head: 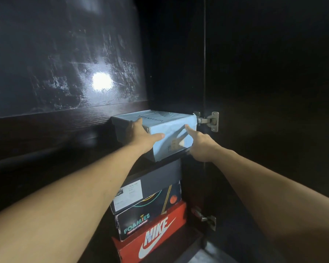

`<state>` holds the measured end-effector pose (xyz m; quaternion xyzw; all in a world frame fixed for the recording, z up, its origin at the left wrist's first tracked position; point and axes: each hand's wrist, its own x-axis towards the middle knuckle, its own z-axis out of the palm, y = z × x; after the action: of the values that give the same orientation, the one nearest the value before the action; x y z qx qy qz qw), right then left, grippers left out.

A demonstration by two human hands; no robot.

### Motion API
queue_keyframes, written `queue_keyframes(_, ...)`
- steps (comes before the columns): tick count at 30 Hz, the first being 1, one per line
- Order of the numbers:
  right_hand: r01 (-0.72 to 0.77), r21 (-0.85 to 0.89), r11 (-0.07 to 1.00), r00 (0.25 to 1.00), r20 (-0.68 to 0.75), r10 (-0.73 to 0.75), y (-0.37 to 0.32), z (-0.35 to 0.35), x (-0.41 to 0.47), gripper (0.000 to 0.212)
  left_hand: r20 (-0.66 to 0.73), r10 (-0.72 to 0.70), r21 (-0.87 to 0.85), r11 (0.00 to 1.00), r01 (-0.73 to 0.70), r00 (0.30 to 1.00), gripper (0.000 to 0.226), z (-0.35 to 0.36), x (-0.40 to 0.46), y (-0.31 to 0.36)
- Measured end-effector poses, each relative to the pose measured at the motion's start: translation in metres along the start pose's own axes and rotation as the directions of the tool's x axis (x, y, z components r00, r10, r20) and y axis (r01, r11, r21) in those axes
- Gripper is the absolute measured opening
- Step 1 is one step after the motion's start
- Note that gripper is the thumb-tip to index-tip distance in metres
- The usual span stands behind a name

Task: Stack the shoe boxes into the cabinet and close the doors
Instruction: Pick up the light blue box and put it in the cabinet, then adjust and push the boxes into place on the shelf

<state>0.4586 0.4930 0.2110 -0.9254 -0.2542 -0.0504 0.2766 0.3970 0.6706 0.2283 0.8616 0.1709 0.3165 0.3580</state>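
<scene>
I see two bare forearms reaching into frame, no sleeves anywhere along them. The left hand [141, 136] and right hand [201, 146] carry no gloves; in this dim light I can't make out rings or a watch.
</scene>
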Motion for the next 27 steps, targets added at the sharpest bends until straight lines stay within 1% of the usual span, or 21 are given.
queue_keyframes(2,-0.016,0.023,1.0,1.0,-0.01,0.016,0.005,-0.008,-0.012,0.075,-0.053,0.065,0.131,0.99,-0.058,0.996,0.099,0.001,-0.013,0.008)
queue_keyframes(4,-0.03,0.021,0.999,0.999,-0.026,0.03,0.011,-0.021,-0.029,0.066,-0.092,0.198,0.249,0.953,-0.17,0.976,0.092,0.002,-0.03,0.021)
queue_keyframes(6,-0.048,0.023,0.999,0.998,-0.044,0.049,0.019,-0.037,-0.052,0.06,-0.09,0.335,0.27,0.915,-0.301,0.938,0.079,0.006,-0.05,0.038)
queue_keyframes(7,-0.058,0.028,0.998,0.997,-0.052,0.059,0.024,-0.046,-0.065,0.057,-0.062,0.375,0.251,0.903,-0.349,0.925,0.072,0.01,-0.06,0.046)
queue_keyframes(8,-0.071,0.029,0.997,0.996,-0.057,0.072,0.031,-0.056,-0.08,0.054,-0.001,0.389,0.223,0.898,-0.379,0.921,0.067,0.015,-0.072,0.056)
queue_keyframes(9,-0.081,0.028,0.996,0.995,-0.063,0.082,0.038,-0.066,-0.096,0.05,0.096,0.381,0.189,0.9,-0.393,0.919,0.063,0.02,-0.084,0.066)
queue_keyframes(10,-0.099,0.023,0.995,0.993,-0.065,0.101,0.048,-0.076,-0.113,0.046,0.223,0.365,0.151,0.903,-0.402,0.904,0.062,0.028,-0.096,0.075)
queue_keyframes(11,-0.122,0.011,0.993,0.99,-0.069,0.122,0.057,-0.085,-0.132,0.041,0.353,0.347,0.119,0.905,-0.409,0.869,0.061,0.036,-0.11,0.085)
queue_keyframes(13,-0.185,-0.044,0.982,0.98,-0.088,0.18,0.08,-0.105,-0.17,0.034,0.564,0.307,0.096,0.897,-0.43,0.766,0.066,0.053,-0.139,0.107)
queue_keyframes(14,-0.229,-0.083,0.97,0.971,-0.094,0.221,0.092,-0.114,-0.191,0.032,0.64,0.292,0.093,0.889,-0.449,0.711,0.068,0.063,-0.154,0.119)
queue_keyframes(16,-0.324,-0.126,0.938,0.944,-0.101,0.313,0.118,-0.132,-0.233,0.026,0.742,0.28,0.067,0.873,-0.483,0.609,0.07,0.087,-0.186,0.142)
queue_keyframes(19,-0.456,-0.091,0.885,0.887,-0.121,0.445,0.159,-0.155,-0.3,0.018,0.842,0.297,-0.005,0.839,-0.544,0.45,0.071,0.123,-0.238,0.173)
queue_keyframes(21,-0.529,-0.068,0.846,0.843,-0.157,0.515,0.184,-0.167,-0.346,0.024,0.891,0.3,-0.061,0.822,-0.566,0.341,0.073,0.147,-0.274,0.192)
queue_keyframes(24,-0.633,-0.05,0.773,0.767,-0.175,0.617,0.215,-0.178,-0.413,0.03,0.914,0.34,-0.151,0.791,-0.593,0.221,0.064,0.18,-0.326,0.215)
queue_keyframes(27,-0.73,-0.048,0.682,0.677,-0.19,0.711,0.245,-0.182,-0.485,0.031,0.926,0.364,-0.238,0.763,-0.601,0.095,0.061,0.217,-0.388,0.234)
